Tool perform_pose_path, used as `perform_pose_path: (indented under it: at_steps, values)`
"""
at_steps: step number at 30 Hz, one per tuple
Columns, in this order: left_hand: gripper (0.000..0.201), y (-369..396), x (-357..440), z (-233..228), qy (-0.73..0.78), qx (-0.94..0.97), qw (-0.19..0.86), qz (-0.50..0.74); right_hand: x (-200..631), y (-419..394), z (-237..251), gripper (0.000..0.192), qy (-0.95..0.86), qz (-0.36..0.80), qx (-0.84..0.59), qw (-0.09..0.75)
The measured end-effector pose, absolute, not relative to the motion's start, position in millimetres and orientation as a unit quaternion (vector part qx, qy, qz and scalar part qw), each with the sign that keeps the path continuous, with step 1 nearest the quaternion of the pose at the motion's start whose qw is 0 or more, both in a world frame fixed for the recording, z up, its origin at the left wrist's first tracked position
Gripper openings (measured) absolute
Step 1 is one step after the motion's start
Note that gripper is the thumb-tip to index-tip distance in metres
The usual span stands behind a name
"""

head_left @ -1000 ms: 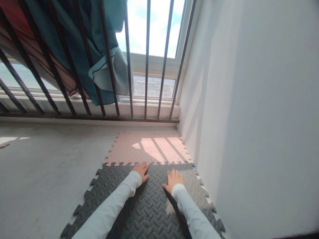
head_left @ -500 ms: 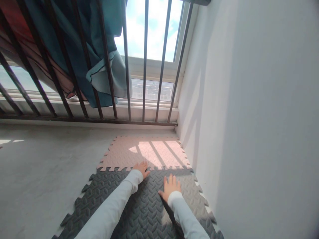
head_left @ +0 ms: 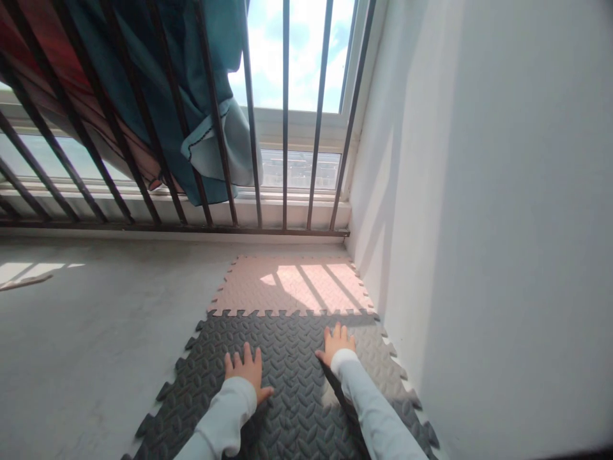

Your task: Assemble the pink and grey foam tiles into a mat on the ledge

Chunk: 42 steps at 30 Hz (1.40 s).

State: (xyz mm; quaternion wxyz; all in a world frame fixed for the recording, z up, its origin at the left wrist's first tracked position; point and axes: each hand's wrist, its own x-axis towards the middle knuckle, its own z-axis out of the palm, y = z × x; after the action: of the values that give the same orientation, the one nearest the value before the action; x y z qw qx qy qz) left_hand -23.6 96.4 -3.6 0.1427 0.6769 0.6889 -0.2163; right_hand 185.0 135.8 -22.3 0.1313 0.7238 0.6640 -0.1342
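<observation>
Both of my hands lie flat, palms down, on a dark grey foam puzzle mat [head_left: 287,409] with a ridged pattern. My left hand [head_left: 246,372] rests near the mat's middle, fingers spread. My right hand [head_left: 336,345] presses the mat closer to its far edge, a short way before the toothed seam. A pink foam puzzle mat [head_left: 292,287] is joined to the grey one along that seam and reaches to the window wall. Neither hand holds anything. White sleeves cover both arms.
A white wall [head_left: 479,223] runs along the right edge of the mats. Dark metal bars [head_left: 285,128] stand before a window ahead, with teal cloth [head_left: 191,115] hanging on them. Bare concrete floor [head_left: 86,332] stretches to the left.
My left hand has drawn back from the seam with the pink mat toward the grey mat's middle. My right hand has stayed in nearly the same spot.
</observation>
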Motion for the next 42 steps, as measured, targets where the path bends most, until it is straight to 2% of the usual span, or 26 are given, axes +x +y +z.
perform_pose_path:
  at_steps: [6, 12, 17, 24, 29, 33, 39, 42]
  values:
    - [0.077, 42.5, -42.1, -11.9, 0.687, 0.679, 0.148, -0.212, 185.2, 138.4, -17.5, 0.073, 0.643, -0.152, 0.739, 0.136]
    - [0.086, 53.8, -33.7, 0.6, 0.692, 0.667, 0.157, -0.23, 171.7, 115.7, -5.1, 0.062, 0.624, -0.164, 0.755, 0.121]
    - [0.091, 57.5, -33.2, 4.5, 0.691, 0.667, 0.161, -0.229, 162.6, 54.2, -5.5, 0.064, 0.65, -0.129, 0.742, 0.1]
    - [0.089, 56.8, -35.8, 8.8, 0.676, 0.692, 0.144, -0.21, 160.5, -1.3, 0.2, 0.046, 0.639, -0.146, 0.747, 0.114]
    - [0.086, 47.5, -43.2, 11.7, 0.667, 0.7, 0.156, -0.202, 159.8, -7.1, 2.4, 0.045, 0.639, -0.147, 0.747, 0.111]
    - [0.072, 24.0, -61.9, 3.0, 0.637, 0.72, 0.212, -0.177, 156.7, -23.6, -1.3, 0.047, 0.634, -0.148, 0.752, 0.097]
    - [0.059, -12.2, -82.6, -11.2, 0.638, 0.741, 0.171, -0.119, 153.4, -38.8, -7.5, 0.051, 0.638, -0.163, 0.746, 0.102]
    - [0.059, -17.0, -80.7, -13.0, 0.643, 0.74, 0.157, -0.12, 154.8, -42.2, -7.5, 0.057, 0.641, -0.172, 0.74, 0.112]
